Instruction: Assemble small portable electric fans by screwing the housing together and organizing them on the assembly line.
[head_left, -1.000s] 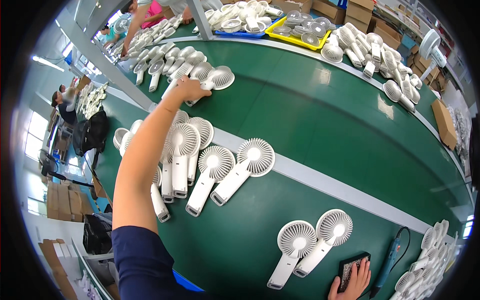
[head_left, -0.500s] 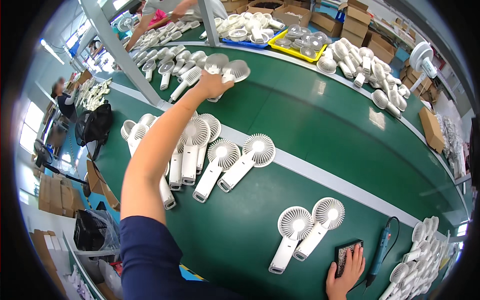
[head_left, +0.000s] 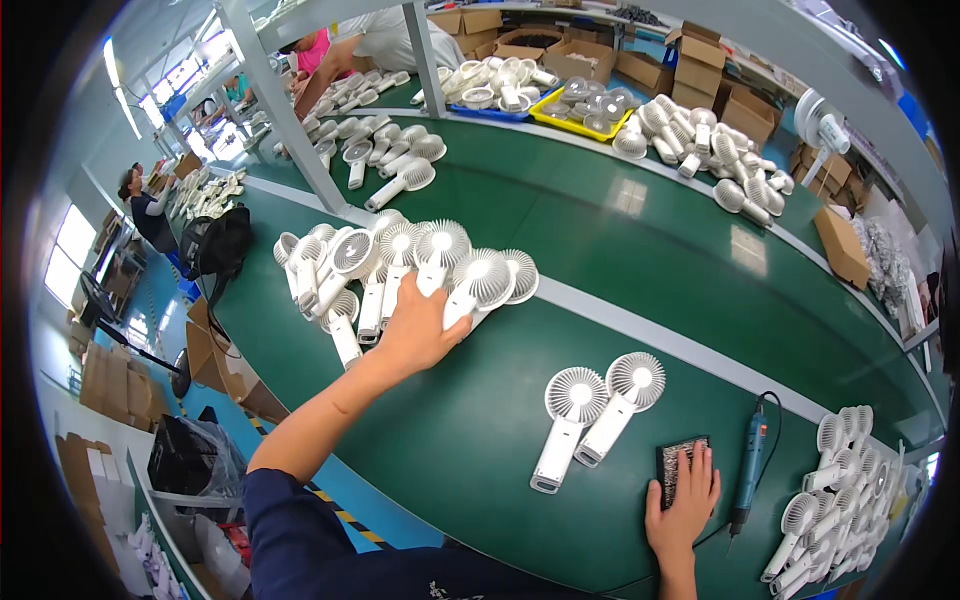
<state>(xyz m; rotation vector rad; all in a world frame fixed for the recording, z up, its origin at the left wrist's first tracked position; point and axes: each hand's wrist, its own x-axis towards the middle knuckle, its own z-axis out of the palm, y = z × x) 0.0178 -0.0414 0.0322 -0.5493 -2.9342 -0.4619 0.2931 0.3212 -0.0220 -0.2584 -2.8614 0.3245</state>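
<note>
My left hand (head_left: 415,325) is closed around the handles of two white handheld fans, one with its round head (head_left: 441,243) up and the other with its head (head_left: 482,278) to the right. They are over a cluster of similar fans (head_left: 352,253) on the green bench, and whether they touch those is hard to tell. My right hand (head_left: 684,500) lies with fingers stretched over a small black tray (head_left: 663,462) of tiny pieces, too small to make out. Two more fans, one left (head_left: 577,396) and one right (head_left: 636,382), lie side by side between my hands.
A blue electric screwdriver (head_left: 750,465) with a cord lies right of the tray. Many fans (head_left: 835,500) are heaped at the far right. Beyond a metal rail (head_left: 640,332) runs a green belt with fans (head_left: 405,183); a yellow tray (head_left: 575,123) and a metal post (head_left: 285,110) stand farther back.
My left hand has brought two fans from the belt back toward me, over the cluster on the bench. My right hand stays at the black tray. The view has shifted slightly.
</note>
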